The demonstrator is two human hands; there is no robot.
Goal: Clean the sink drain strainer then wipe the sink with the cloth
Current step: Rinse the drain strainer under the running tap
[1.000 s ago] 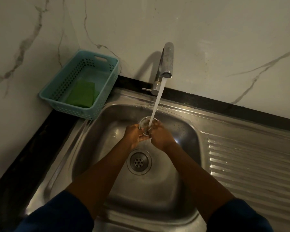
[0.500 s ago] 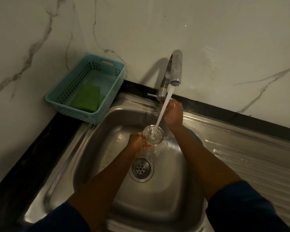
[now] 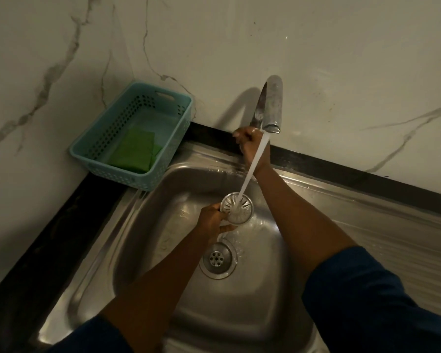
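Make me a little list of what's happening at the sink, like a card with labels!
left hand: holds round metal drain strainer by its edge
right hand: at base of silver tap
water: running onto strainer
steel sink: wet, drain hole uncovered
green cloth: lying in teal plastic basket
wiping: not started yet

Dim, veined white marble wall [image 3: 239, 47], black trim [image 3: 367, 178]
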